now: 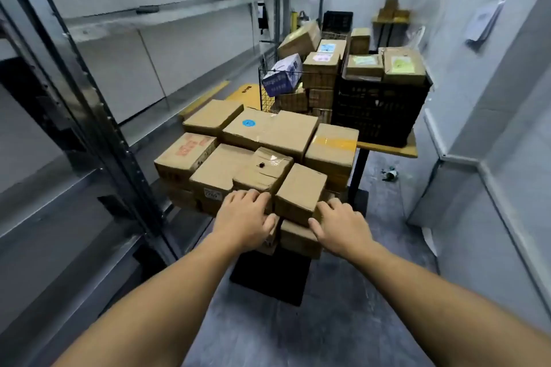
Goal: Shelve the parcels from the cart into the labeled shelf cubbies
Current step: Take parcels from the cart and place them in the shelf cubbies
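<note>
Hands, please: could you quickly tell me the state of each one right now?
Left hand: fingers on the taped parcel; grip cannot be told.
Right hand: curled round the small parcel.
</note>
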Tool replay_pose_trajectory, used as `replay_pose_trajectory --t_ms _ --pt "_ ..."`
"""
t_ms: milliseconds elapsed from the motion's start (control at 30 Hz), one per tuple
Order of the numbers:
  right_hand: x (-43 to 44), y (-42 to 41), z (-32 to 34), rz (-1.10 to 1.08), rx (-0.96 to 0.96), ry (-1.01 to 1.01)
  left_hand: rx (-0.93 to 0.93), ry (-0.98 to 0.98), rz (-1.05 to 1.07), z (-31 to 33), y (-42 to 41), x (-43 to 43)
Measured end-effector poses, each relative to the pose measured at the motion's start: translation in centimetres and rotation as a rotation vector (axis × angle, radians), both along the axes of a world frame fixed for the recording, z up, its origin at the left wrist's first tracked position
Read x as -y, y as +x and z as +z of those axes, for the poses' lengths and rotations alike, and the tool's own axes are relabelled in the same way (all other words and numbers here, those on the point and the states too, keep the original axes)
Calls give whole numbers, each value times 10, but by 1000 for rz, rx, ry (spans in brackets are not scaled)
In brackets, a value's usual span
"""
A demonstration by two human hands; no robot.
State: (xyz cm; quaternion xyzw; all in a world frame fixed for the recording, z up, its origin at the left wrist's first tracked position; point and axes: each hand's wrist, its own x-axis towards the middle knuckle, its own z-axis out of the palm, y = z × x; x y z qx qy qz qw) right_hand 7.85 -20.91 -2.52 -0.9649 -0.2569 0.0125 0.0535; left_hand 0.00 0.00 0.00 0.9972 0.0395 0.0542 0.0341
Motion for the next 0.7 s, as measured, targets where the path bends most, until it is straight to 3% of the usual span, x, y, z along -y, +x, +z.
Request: replay_pose_trajectory --t_ms 300,467,700 --pt "-39 46 -39 -275 -182 264 -8 93 -196 -43 89 -15" --pt "-49 51 -51 -382 -303 424 31 77 -164 -58 96 -10" --pt "-51 55 -55 -465 -388 754 32 -91 -117 -60 92 -2"
